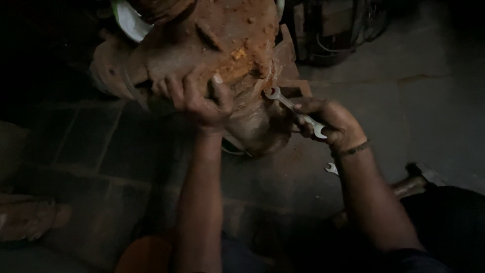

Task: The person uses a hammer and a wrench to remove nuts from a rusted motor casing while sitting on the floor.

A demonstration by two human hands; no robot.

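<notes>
Dim grey concrete floor: my left hand clamps the rusty orange metal casting; my right hand pinches a silver open-ended spanner.

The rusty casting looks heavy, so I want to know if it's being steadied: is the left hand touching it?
Touching. The head view shows the left hand gripping the rusty casting, fingers curled over its edge with no gap.

No packages, labels, signs or screens show anywhere in this dim view.
</notes>
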